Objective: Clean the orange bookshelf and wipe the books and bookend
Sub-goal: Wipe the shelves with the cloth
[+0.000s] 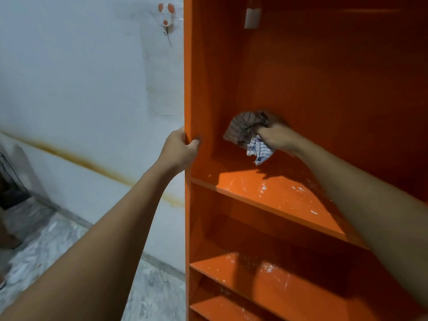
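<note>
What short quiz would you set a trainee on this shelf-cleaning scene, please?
1. True or false: the left hand grips the front edge of the orange bookshelf.
2. What does the right hand hold? A a sponge; B a striped cloth; C a book.
3. Fill in: white specks lie on the ___ below the right hand.
Key: 1 true. 2 B. 3 shelf board.
</note>
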`<state>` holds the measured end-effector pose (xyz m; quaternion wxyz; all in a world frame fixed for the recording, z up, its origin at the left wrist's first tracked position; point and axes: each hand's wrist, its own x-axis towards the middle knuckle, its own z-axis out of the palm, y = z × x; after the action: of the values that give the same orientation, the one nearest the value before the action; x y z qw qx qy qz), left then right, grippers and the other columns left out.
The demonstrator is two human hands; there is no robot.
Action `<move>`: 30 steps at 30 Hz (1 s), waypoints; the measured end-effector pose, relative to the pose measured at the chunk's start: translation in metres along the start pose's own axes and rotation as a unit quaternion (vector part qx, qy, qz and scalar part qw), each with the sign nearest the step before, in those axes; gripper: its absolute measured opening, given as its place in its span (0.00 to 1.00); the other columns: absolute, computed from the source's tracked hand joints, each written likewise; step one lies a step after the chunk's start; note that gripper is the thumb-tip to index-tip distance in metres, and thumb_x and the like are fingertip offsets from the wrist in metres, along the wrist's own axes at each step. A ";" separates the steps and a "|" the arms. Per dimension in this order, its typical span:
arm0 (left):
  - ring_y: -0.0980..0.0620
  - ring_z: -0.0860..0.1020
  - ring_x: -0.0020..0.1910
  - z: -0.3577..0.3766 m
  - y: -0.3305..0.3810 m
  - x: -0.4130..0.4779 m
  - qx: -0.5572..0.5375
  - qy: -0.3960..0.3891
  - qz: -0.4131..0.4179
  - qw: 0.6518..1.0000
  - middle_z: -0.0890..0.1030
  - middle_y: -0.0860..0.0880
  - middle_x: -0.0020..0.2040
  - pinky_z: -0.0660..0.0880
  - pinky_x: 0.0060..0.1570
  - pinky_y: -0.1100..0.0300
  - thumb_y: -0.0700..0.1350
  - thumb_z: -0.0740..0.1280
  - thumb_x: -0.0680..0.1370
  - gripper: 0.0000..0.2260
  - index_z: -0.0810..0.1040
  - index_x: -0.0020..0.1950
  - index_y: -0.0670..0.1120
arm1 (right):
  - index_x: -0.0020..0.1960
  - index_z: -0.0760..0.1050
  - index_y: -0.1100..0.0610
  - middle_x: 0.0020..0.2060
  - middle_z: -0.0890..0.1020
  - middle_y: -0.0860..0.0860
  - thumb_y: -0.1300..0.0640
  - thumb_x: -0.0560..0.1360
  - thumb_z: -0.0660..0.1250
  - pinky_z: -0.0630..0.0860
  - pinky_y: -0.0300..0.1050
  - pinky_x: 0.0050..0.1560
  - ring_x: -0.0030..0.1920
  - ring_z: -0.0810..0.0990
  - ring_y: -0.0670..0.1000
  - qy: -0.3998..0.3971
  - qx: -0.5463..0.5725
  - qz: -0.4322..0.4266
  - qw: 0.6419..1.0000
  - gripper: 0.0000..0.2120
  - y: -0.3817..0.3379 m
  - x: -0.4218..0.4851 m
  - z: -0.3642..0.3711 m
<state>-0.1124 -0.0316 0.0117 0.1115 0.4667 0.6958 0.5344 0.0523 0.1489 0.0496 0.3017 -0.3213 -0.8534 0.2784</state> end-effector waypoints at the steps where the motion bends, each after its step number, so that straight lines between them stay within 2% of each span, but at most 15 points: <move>1: 0.53 0.75 0.50 0.001 0.000 0.001 -0.001 0.000 -0.002 1.000 0.75 0.55 0.57 0.73 0.51 0.55 0.49 0.59 0.84 0.17 0.69 0.73 0.50 | 0.66 0.72 0.58 0.56 0.78 0.53 0.64 0.79 0.61 0.69 0.38 0.41 0.53 0.77 0.52 0.010 -0.037 0.010 0.999 0.16 0.007 0.010 0.000; 4: 0.53 0.74 0.51 0.002 -0.002 0.001 -0.007 0.003 -0.004 1.000 0.75 0.55 0.57 0.73 0.52 0.54 0.49 0.59 0.84 0.18 0.68 0.74 0.49 | 0.68 0.72 0.60 0.60 0.76 0.54 0.63 0.81 0.61 0.65 0.35 0.46 0.60 0.75 0.51 0.001 -0.084 0.018 0.996 0.16 0.029 0.026 0.012; 6: 0.52 0.75 0.52 0.002 -0.003 0.002 -0.004 0.006 -0.009 1.000 0.76 0.53 0.59 0.74 0.53 0.53 0.49 0.60 0.84 0.18 0.68 0.74 0.49 | 0.69 0.71 0.56 0.59 0.77 0.52 0.58 0.82 0.61 0.69 0.36 0.46 0.58 0.76 0.51 -0.063 -0.067 0.048 0.995 0.16 0.040 0.027 0.031; 7: 0.51 0.75 0.54 0.003 -0.003 0.003 -0.004 0.007 -0.011 1.000 0.77 0.52 0.61 0.75 0.55 0.51 0.49 0.60 0.84 0.18 0.68 0.74 0.49 | 0.70 0.70 0.51 0.61 0.78 0.53 0.53 0.83 0.60 0.73 0.39 0.50 0.60 0.78 0.54 -0.094 -0.068 0.058 0.992 0.16 0.044 0.028 0.044; 8: 0.49 0.77 0.56 0.003 -0.003 0.003 -0.006 0.009 -0.012 1.000 0.77 0.51 0.64 0.75 0.58 0.49 0.50 0.60 0.84 0.19 0.68 0.74 0.49 | 0.71 0.69 0.46 0.65 0.77 0.55 0.48 0.83 0.57 0.75 0.46 0.58 0.64 0.77 0.57 -0.112 -0.087 0.060 0.988 0.17 0.045 0.031 0.054; 9: 0.46 0.77 0.60 0.003 -0.003 0.004 -0.006 0.009 -0.013 1.000 0.77 0.50 0.66 0.75 0.60 0.47 0.50 0.60 0.84 0.19 0.68 0.75 0.50 | 0.74 0.66 0.45 0.70 0.73 0.55 0.45 0.83 0.55 0.71 0.53 0.67 0.69 0.72 0.58 -0.121 -0.113 0.054 0.985 0.19 0.045 0.033 0.063; 11: 0.41 0.76 0.65 0.003 -0.004 0.005 -0.006 0.010 -0.017 1.000 0.75 0.49 0.69 0.74 0.62 0.44 0.51 0.60 0.83 0.20 0.67 0.75 0.50 | 0.78 0.58 0.47 0.78 0.61 0.52 0.43 0.83 0.53 0.58 0.54 0.75 0.76 0.61 0.57 -0.123 -0.151 0.043 0.980 0.25 0.041 0.037 0.072; 13: 0.40 0.75 0.67 0.003 -0.005 0.005 -0.007 0.009 -0.019 1.000 0.75 0.49 0.70 0.73 0.63 0.43 0.51 0.60 0.83 0.21 0.66 0.76 0.50 | 0.79 0.57 0.48 0.78 0.59 0.52 0.44 0.84 0.53 0.56 0.52 0.74 0.77 0.59 0.56 -0.126 -0.149 0.033 0.980 0.25 0.039 0.037 0.074; 16: 0.42 0.77 0.64 0.004 -0.006 0.006 -0.006 0.010 -0.011 1.000 0.76 0.49 0.68 0.75 0.60 0.47 0.50 0.60 0.84 0.19 0.67 0.75 0.50 | 0.76 0.64 0.46 0.74 0.68 0.53 0.54 0.83 0.58 0.67 0.49 0.67 0.72 0.68 0.57 -0.148 -0.101 0.021 0.984 0.21 0.041 0.024 0.073; 19: 0.50 0.78 0.53 0.005 -0.009 0.007 -0.005 0.013 0.003 1.000 0.77 0.53 0.59 0.74 0.52 0.54 0.49 0.60 0.84 0.18 0.69 0.73 0.50 | 0.67 0.73 0.46 0.59 0.80 0.47 0.60 0.79 0.62 0.74 0.48 0.58 0.59 0.79 0.52 -0.193 -0.035 -0.024 0.980 0.18 0.028 -0.004 0.070; 21: 0.56 0.77 0.44 0.005 -0.011 0.008 0.006 0.019 0.015 1.000 0.77 0.54 0.55 0.75 0.48 0.58 0.49 0.60 0.84 0.16 0.71 0.71 0.49 | 0.63 0.75 0.45 0.55 0.81 0.44 0.61 0.79 0.62 0.74 0.42 0.58 0.55 0.79 0.45 -0.197 -0.021 -0.080 0.977 0.17 0.012 -0.027 0.073; 24: 0.62 0.73 0.37 0.005 -0.012 0.009 0.009 0.025 0.025 0.999 0.77 0.52 0.51 0.72 0.37 0.67 0.47 0.60 0.84 0.14 0.73 0.69 0.47 | 0.47 0.75 0.39 0.42 0.78 0.41 0.65 0.76 0.61 0.72 0.43 0.45 0.42 0.76 0.42 -0.211 -0.001 -0.140 0.967 0.19 -0.012 -0.063 0.081; 25: 0.63 0.73 0.37 0.005 -0.012 0.008 0.006 0.022 0.024 0.999 0.77 0.52 0.51 0.69 0.35 0.68 0.47 0.60 0.84 0.15 0.72 0.70 0.46 | 0.47 0.75 0.40 0.41 0.78 0.42 0.67 0.74 0.60 0.72 0.43 0.44 0.41 0.75 0.44 -0.212 0.006 -0.152 0.965 0.20 -0.017 -0.073 0.083; 28: 0.63 0.72 0.36 0.005 -0.007 0.005 0.001 0.020 0.017 1.000 0.75 0.53 0.51 0.68 0.33 0.70 0.47 0.60 0.84 0.15 0.71 0.71 0.47 | 0.57 0.80 0.55 0.50 0.81 0.46 0.71 0.70 0.60 0.75 0.37 0.51 0.50 0.78 0.44 -0.231 0.010 -0.185 0.955 0.21 -0.026 -0.106 0.081; 30: 0.63 0.73 0.36 0.005 -0.005 0.002 0.000 0.017 0.013 1.000 0.75 0.54 0.51 0.68 0.33 0.69 0.48 0.60 0.84 0.14 0.71 0.69 0.49 | 0.58 0.80 0.56 0.51 0.81 0.45 0.73 0.70 0.60 0.76 0.37 0.51 0.52 0.79 0.41 -0.260 0.026 -0.171 0.950 0.22 -0.028 -0.130 0.080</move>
<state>-0.1130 -0.0265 0.0066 0.0924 0.4668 0.6915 0.5436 0.0655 0.0153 -0.0281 0.1208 -0.0790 -0.9370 0.3181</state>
